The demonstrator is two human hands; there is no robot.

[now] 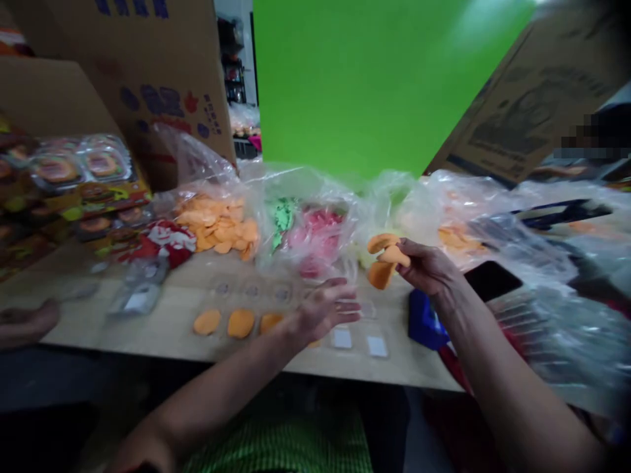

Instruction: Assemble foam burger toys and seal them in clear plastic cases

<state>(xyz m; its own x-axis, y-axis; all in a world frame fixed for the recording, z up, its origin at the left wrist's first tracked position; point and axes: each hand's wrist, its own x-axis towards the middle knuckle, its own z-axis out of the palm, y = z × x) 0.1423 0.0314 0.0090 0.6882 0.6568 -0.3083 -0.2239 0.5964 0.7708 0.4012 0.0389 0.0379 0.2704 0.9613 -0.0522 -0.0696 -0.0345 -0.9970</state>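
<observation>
My right hand [426, 268] is closed on several orange rounded pieces [382, 274], held up above the table at its fingertips. To its left, my left hand [328, 309] is slightly blurred, with fingers stretched out and nothing in them. It hovers over two rows of small clear plastic trays. In the front row, orange pieces [241, 323] sit in the trays on the left. Trays further right show a white square [377, 346] each. The back row of clear trays [253, 290] is partly hidden by my left hand.
Open plastic bags hold orange pieces [217, 223], green pieces [282, 215] and pink pieces [320, 233]. A blue box [424, 320] and a black phone [493, 280] lie at right. Packaged toy burgers [101, 161] are stacked left. Another person's hand [29, 322] rests at the left edge.
</observation>
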